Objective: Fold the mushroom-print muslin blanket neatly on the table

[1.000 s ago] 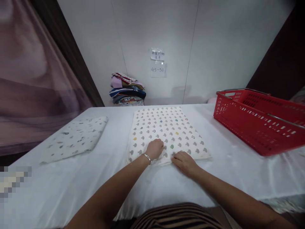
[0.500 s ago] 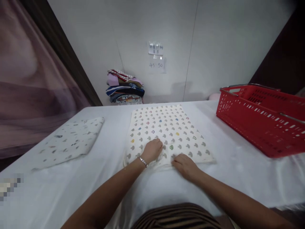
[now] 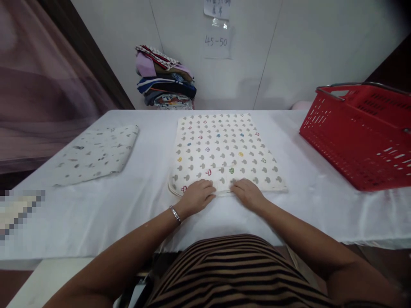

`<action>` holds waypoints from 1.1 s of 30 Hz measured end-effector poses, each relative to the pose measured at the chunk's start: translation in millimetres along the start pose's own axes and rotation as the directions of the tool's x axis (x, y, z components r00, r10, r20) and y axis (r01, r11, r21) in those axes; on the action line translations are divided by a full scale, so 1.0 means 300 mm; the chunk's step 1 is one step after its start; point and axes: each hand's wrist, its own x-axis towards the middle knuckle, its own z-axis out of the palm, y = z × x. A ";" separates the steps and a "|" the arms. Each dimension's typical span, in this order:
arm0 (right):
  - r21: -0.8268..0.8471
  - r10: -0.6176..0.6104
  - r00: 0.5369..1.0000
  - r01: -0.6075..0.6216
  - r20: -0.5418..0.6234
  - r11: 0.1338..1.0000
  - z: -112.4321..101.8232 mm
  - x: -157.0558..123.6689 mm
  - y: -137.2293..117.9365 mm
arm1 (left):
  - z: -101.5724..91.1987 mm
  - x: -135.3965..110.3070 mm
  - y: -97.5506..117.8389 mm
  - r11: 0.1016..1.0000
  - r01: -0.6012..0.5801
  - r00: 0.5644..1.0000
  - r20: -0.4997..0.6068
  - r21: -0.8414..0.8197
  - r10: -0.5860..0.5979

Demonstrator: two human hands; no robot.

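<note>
A white cloth (image 3: pixel 221 141) printed with grey mushrooms and a few coloured ones lies folded in layers in front of me. At its near edge, my left hand (image 3: pixel 197 196) has its fingers on top and the thumb by the edge, closed on the cloth. A short gap to the right, my right hand (image 3: pixel 247 193) pinches the same edge with its fingers together. The layers show at the rounded near left corner; what lies under my fingertips is hidden.
A second folded white cloth (image 3: pixel 99 156) with small prints lies at the left. The red plastic basket (image 3: pixel 356 137) with metal handles stands at the right. Behind the white-covered table (image 3: pixel 150 149) rises a stack of folded fabrics (image 3: pixel 165 81) against the wall, below paper signs (image 3: pixel 216 41).
My left hand has moved back from the cloth's surface to its near edge, uncovering a red mushroom. My right hand stays at that edge. The view has tilted down.
</note>
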 end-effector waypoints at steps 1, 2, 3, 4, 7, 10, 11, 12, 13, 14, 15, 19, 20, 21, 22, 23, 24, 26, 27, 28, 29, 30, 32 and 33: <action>-0.001 -0.001 1.000 0.001 0.001 1.000 -0.003 0.000 0.000 | 0.006 -0.003 -0.001 1.000 0.007 1.000 -0.005 0.017 -0.007; -0.003 -0.002 1.000 0.002 0.007 1.000 -0.005 0.000 0.000 | 0.011 -0.005 -0.001 0.999 0.010 1.000 -0.010 0.030 -0.010; -0.006 -0.002 1.000 0.002 0.014 1.000 -0.008 0.000 0.000 | 0.015 -0.005 0.000 0.999 0.010 1.000 -0.015 0.042 -0.010; -0.009 -0.001 1.000 0.001 0.018 1.000 -0.011 0.000 0.000 | 0.017 -0.004 0.002 0.999 0.007 1.000 -0.019 0.053 -0.006; -0.018 -0.007 1.000 0.007 0.010 1.000 -0.016 -0.002 -0.001 | 0.019 -0.002 0.015 0.996 0.001 1.000 -0.025 0.086 0.001; -0.031 -0.018 1.000 0.019 0.019 0.999 -0.021 -0.002 -0.002 | 0.017 0.001 0.026 0.995 0.009 1.000 -0.013 0.101 -0.008; -0.036 -0.020 0.999 0.021 0.031 0.999 -0.023 -0.002 -0.003 | 0.016 0.002 0.028 0.995 0.010 1.000 -0.012 0.101 -0.008; -0.040 -0.021 0.999 0.022 0.043 0.999 -0.026 -0.003 -0.003 | 0.016 0.002 0.029 0.995 0.006 1.000 -0.013 0.098 -0.005; -0.043 -0.022 0.998 0.025 0.053 0.999 -0.029 -0.003 -0.004 | 0.016 0.002 0.029 0.996 0.002 1.000 -0.018 0.092 0.000; -0.045 -0.026 0.998 0.028 0.060 0.999 -0.032 -0.004 -0.004 | 0.016 0.001 0.028 0.996 0.000 1.000 -0.025 0.084 0.002; -0.045 -0.029 0.997 0.032 0.067 0.998 -0.034 -0.005 -0.005 | 0.017 -0.001 0.026 0.997 0.001 0.999 -0.032 0.075 0.001; -0.041 -0.037 0.995 0.041 0.093 0.998 -0.040 -0.006 -0.008 | 0.026 -0.009 0.023 0.998 0.017 0.999 -0.049 0.063 -0.013; -0.039 -0.030 0.995 0.034 0.100 0.999 -0.041 -0.005 -0.009 | 0.028 -0.011 0.024 0.998 0.017 0.999 -0.047 0.067 -0.014; -0.037 -0.021 0.994 0.025 0.107 0.999 -0.042 -0.004 -0.011 | 0.030 -0.012 0.025 0.997 0.017 0.999 -0.046 0.072 -0.014; -0.034 -0.012 0.993 0.016 0.115 0.999 -0.043 -0.003 -0.012 | 0.031 -0.012 0.028 0.997 0.015 0.999 -0.044 0.078 -0.012; -0.030 -0.003 0.992 0.007 0.124 1.000 -0.045 -0.003 -0.014 | 0.031 -0.013 0.030 0.996 0.013 0.999 -0.044 0.084 -0.009; -0.025 0.002 0.991 0.001 0.132 1.000 -0.047 -0.002 -0.016 | 0.031 -0.012 0.033 0.996 0.008 0.999 -0.045 0.091 -0.004; -0.012 0.006 0.989 -0.005 0.145 1.000 -0.053 -0.004 -0.020 | 0.031 -0.010 0.038 0.994 0.001 0.999 -0.048 0.107 0.004; -0.007 0.006 0.989 -0.005 0.148 1.000 -0.056 -0.006 -0.021 | 0.031 -0.009 0.041 0.993 0.003 0.999 -0.047 0.120 0.003; -0.005 0.002 0.989 -0.002 0.151 1.000 -0.059 -0.008 -0.023 | 0.032 -0.007 0.043 0.990 0.007 0.999 -0.043 0.138 -0.001; -0.006 -0.003 0.988 0.004 0.152 1.000 -0.061 -0.010 -0.023 | 0.032 -0.006 0.046 0.987 0.012 0.999 -0.035 0.159 -0.006; -0.011 -0.009 0.988 0.011 0.151 1.000 -0.064 -0.012 -0.024 | 0.034 -0.004 0.048 0.983 0.015 1.000 -0.028 0.183 -0.010; -0.027 -0.019 0.988 0.024 0.152 0.999 -0.068 -0.015 -0.026 | 0.035 -0.002 0.054 0.975 0.011 1.000 -0.024 0.221 -0.006; -0.035 -0.022 0.988 0.028 0.152 0.999 -0.069 -0.016 -0.027 | 0.035 -0.001 0.057 0.973 0.008 1.000 -0.028 0.230 -0.002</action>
